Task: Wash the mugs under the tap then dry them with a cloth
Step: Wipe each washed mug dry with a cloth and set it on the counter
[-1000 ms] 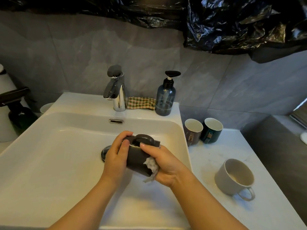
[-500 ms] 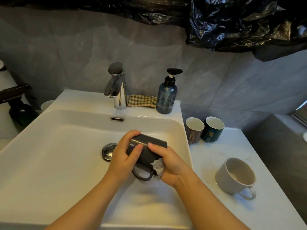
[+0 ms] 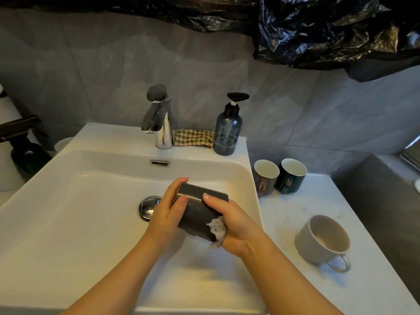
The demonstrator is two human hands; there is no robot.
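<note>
Item 1, task piece: dark grey mug, lying on its side over the sink basin, centre of the frame, just right of the drain plug.

Item 2, left hand: fingers and thumb curled round the mug's far end, gripping it.

Item 3, right hand: thumb laid along the mug wall, fingers closed on a pale scrub pad pressed to the near end.

Step in hand, as I read it: scrubbing the outside. I see no water falling from the tap, upper centre.

Next move, my judgement: free one hand for the tap lever, then lift the mug under the spout to rinse. A wet glazed wall may slip in a one-handed grip.

Item 4, drying: checked cloth, wedged between the tap and the soap bottle; the bottle crowds any reach for it.

Item 5, waiting on the counter, right of frame: brown mug and green mug side by side, close enough that they may touch; white cup well apart, tipped over, its inside looking stained.

Item 6: black plastic sheet, top right, well above the work.
</note>
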